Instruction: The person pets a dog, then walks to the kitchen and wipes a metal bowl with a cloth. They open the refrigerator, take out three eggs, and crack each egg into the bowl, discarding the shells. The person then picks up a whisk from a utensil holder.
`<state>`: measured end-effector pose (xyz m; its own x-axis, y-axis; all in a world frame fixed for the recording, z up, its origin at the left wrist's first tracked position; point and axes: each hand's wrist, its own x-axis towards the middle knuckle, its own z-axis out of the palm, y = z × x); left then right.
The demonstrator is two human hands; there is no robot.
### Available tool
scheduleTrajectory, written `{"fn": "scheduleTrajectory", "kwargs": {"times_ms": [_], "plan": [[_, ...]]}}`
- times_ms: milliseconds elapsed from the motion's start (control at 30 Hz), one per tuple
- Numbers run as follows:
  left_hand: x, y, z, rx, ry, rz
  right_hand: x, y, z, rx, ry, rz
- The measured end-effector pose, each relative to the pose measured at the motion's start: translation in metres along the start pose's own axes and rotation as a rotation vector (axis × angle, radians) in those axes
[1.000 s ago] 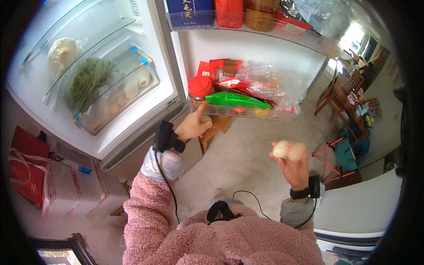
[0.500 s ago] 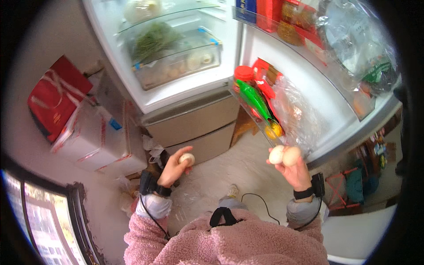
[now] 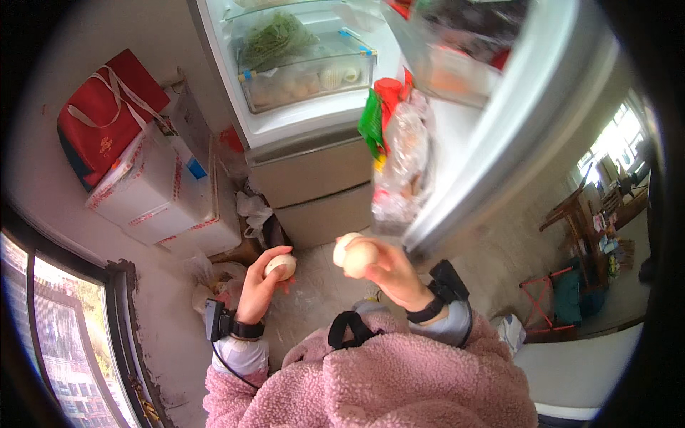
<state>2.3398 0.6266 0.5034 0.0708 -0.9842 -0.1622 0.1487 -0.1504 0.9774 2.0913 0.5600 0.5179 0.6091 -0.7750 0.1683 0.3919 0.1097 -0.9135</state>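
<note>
The left hand (image 3: 255, 294) is pinching one egg (image 3: 282, 267) between thumb and fingers; the right hand (image 3: 398, 278) is gripping two eggs (image 3: 362, 260), sitting left of its thumb. Long axes are staying unclear.

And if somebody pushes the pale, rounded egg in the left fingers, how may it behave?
The pale, rounded egg would probably roll, given its curved outline. It looks smooth, so may slip in the left fingers, and its eggshell-like surface suggests fragility.
</note>
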Motion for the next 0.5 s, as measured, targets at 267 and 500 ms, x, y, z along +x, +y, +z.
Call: {"fn": "scheduleTrajectory", "kwargs": {"times_ms": [267, 500], "plan": [[-0.001, -0.035, 0.035, 0.128, -0.527, -0.019, -0.002, 0.004, 0.036, 0.038, -0.241, 0.097], [0.044, -0.043, 0.042, 0.175, -0.391, 0.402, 0.021, 0.005, 0.023, -0.028, -0.238, 0.011]]}}
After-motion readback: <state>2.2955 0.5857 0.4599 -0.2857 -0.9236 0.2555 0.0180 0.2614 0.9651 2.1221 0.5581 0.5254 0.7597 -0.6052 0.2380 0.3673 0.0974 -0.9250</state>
